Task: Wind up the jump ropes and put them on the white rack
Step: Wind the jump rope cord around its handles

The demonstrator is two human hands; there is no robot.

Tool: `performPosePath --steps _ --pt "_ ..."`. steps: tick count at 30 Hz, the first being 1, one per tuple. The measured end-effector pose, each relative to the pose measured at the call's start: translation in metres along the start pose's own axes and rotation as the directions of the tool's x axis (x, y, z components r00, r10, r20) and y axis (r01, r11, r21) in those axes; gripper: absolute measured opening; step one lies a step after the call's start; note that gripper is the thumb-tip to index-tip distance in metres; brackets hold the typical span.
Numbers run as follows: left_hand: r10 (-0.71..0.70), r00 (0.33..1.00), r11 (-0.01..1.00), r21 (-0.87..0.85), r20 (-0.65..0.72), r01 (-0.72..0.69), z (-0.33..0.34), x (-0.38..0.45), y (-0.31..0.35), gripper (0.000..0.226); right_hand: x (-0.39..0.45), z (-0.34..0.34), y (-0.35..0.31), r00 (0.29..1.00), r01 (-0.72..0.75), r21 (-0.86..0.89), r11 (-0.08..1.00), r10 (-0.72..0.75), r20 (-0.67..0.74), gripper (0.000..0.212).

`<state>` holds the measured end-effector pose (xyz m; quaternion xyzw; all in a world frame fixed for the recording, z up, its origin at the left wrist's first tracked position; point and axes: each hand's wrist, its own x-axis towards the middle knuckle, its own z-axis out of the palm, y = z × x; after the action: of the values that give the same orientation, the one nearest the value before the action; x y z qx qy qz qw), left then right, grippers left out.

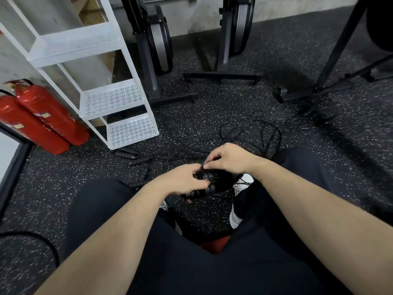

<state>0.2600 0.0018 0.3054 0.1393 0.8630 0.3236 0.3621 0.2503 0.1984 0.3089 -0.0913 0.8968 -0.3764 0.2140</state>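
Observation:
My left hand [187,180] grips a pair of black jump rope handles [209,177] held low between my knees. Several turns of thin black cord lie around those handles. My right hand [228,157] pinches the cord just above them. More black cords [251,133] lie tangled in loops on the speckled floor beyond my hands. Other black ribbed handles [136,158] lie loose on the floor to the left. The white rack [119,99] with perforated shelves stands at the upper left; its visible shelves are bare.
Two red fire extinguishers [42,118] lean beside the rack. Two black exercise machines [157,47] and a black frame leg [331,67] stand on the floor behind the cords. A white shoe [244,182] shows under my right wrist.

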Motion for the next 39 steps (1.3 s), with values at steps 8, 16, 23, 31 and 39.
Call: performPosePath --steps 8,16,23,31,39 --pt "-0.087 0.977 0.979 0.163 -0.192 0.119 0.008 0.008 0.0 0.017 0.003 0.008 0.0 0.997 0.061 -0.054 0.997 -0.064 -0.044 0.014" --pt "-0.182 0.918 0.977 0.039 -0.352 0.208 0.012 0.013 -0.002 0.037 0.003 0.004 -0.004 0.988 -0.142 0.09 0.986 0.147 -0.055 0.044" --pt "-0.208 0.918 0.978 -0.091 -0.337 0.188 0.015 0.014 -0.003 0.04 0.004 0.007 -0.001 0.997 -0.081 0.099 0.992 0.079 0.025 0.035" --pt "-0.351 0.919 0.743 -0.651 -0.18 0.156 0.008 0.01 0.008 0.019 0.004 0.01 -0.008 1.0 0.027 0.114 0.993 -0.026 -0.011 0.027" --pt "-0.467 0.882 0.462 -0.868 -0.065 0.181 -0.004 0.001 -0.004 0.025 0.0 0.006 -0.006 0.995 -0.088 0.085 0.992 0.084 0.05 0.04"
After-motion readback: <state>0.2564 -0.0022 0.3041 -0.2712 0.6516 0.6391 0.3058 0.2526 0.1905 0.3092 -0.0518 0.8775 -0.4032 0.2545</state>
